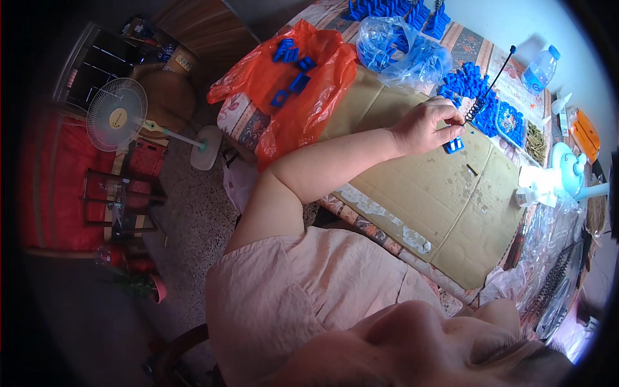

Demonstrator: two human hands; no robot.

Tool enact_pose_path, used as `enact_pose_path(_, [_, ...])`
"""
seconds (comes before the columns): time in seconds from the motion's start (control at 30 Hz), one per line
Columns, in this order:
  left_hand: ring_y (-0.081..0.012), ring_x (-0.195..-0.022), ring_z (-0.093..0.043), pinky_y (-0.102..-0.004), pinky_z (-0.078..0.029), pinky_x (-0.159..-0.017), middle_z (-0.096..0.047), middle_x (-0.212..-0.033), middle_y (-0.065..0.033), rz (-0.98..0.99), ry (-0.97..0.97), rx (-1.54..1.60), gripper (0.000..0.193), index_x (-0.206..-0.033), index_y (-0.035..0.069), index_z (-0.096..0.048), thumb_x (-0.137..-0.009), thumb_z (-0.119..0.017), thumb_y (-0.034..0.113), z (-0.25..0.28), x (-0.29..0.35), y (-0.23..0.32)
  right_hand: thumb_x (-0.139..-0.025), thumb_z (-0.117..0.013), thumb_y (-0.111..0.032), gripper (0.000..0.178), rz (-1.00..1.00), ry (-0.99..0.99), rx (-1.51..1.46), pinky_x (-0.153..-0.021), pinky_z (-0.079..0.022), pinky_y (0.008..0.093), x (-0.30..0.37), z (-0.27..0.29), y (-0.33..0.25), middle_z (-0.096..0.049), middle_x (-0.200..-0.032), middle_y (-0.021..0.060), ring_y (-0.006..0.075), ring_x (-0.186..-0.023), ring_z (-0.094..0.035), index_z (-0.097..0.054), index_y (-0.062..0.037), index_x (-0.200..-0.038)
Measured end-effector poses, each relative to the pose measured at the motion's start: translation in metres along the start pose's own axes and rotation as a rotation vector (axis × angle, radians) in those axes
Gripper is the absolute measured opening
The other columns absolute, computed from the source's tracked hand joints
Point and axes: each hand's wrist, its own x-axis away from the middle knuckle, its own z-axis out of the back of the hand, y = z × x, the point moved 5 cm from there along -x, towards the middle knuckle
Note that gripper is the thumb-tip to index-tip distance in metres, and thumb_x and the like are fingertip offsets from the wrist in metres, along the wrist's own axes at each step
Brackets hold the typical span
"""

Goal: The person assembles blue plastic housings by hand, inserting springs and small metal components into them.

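My left hand (431,126) reaches over the cardboard sheet (412,187) with thumb and fingers pinched together. At the fingertips is the lower end of a black coiled spring rod (476,109), which slants up to a small knob at its far tip. Just below the fingers is a small blue plastic part (454,146) with light openings; whether the hand touches it I cannot tell. A short dark pin (472,169) lies on the cardboard nearby. My right hand is out of view.
Beyond the hand are a heap of blue plastic parts (464,82), a tray of small blue pieces (510,122), brass-coloured pins (535,143) and a bottle (541,69). An orange bag (309,109) holds blue parts. A lit lamp (567,169) stands right, a fan (117,115) left.
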Motion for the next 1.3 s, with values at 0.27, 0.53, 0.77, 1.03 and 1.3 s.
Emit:
enact_pose_path(0.27, [-0.0191, -0.071, -0.057, -0.0304, -0.045, -0.065, -0.058, -0.073, -0.0067, -0.008, 0.012, 0.002, 0.012, -0.077, 0.002, -0.057, -0.077, -0.066, 0.010, 0.001, 0.000, 0.000, -0.089, -0.046, -0.013, 0.020, -0.001, 0.007, -0.026, -0.058, -0.045, 0.0261, 0.008, -0.009, -0.012, -0.057, -0.078, 0.0084, 0.0149, -0.060, -0.054, -0.052, 0.0010, -0.077])
enact_pose_path(0.53, [-0.0190, -0.071, -0.057, -0.0305, -0.045, -0.065, -0.058, -0.073, -0.0068, -0.010, 0.000, 0.002, 0.011, -0.078, 0.002, -0.058, -0.078, -0.066, 0.010, 0.001, 0.000, 0.001, -0.089, -0.046, -0.013, 0.019, -0.013, 0.011, -0.065, -0.058, -0.045, 0.0263, 0.013, -0.012, -0.020, -0.057, -0.078, 0.0086, 0.0150, -0.060, -0.054, -0.052, 0.0011, -0.077])
enact_pose_path(0.77, [-0.0193, -0.071, -0.058, -0.0306, -0.045, -0.065, -0.058, -0.073, -0.0068, -0.001, 0.003, 0.004, 0.012, -0.078, 0.002, -0.057, -0.078, -0.066, 0.010, 0.001, 0.000, 0.000, -0.089, -0.046, -0.013, 0.018, -0.025, 0.016, -0.103, -0.059, -0.045, 0.0265, 0.016, -0.017, -0.026, -0.057, -0.079, 0.0087, 0.0152, -0.060, -0.054, -0.052, 0.0012, -0.078])
enact_pose_path(1.03, [-0.0191, -0.070, -0.058, -0.0303, -0.045, -0.065, -0.058, -0.073, -0.0068, 0.008, 0.003, 0.012, 0.012, -0.078, 0.002, -0.057, -0.078, -0.066, 0.010, 0.001, 0.000, 0.000, -0.088, -0.046, -0.013, 0.018, -0.040, 0.017, -0.142, -0.059, -0.045, 0.0268, 0.010, -0.010, -0.016, -0.057, -0.079, 0.0088, 0.0153, -0.061, -0.054, -0.052, 0.0012, -0.079])
enact_pose_path(1.3, [-0.0196, -0.070, -0.057, -0.0306, -0.045, -0.065, -0.058, -0.073, -0.0072, -0.006, 0.017, 0.011, 0.012, -0.078, 0.002, -0.058, -0.078, -0.066, 0.010, 0.000, -0.002, 0.001, -0.088, -0.046, -0.013, 0.017, -0.042, 0.013, -0.168, -0.059, -0.045, 0.0270, 0.004, -0.002, 0.001, -0.057, -0.080, 0.0090, 0.0154, -0.061, -0.054, -0.052, 0.0013, -0.080])
